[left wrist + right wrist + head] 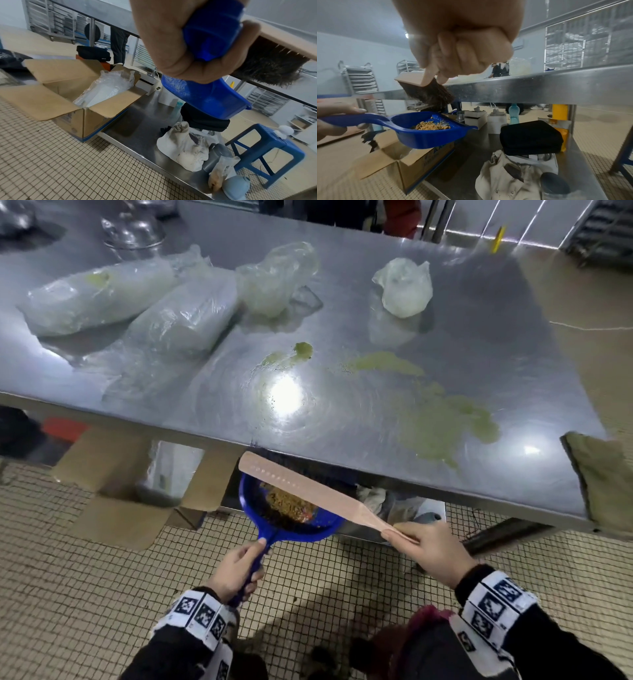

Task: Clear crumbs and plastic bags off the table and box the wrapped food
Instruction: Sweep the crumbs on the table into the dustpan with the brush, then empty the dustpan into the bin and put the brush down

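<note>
Holding blue plastic dustpan (291, 517) by handle, left hand (236, 573) fingers wrapped, just below steel table (376, 412) edge. Golden granular crumbs (431, 126) heaped in pan. Right hand (428, 549) clenched round wooden brush (308, 489), dark bristles over pan. Crumpled translucent plastic bags (404, 287) and wrapped food (185, 316) on tabletop; open cardboard box (68, 97) below.
</note>
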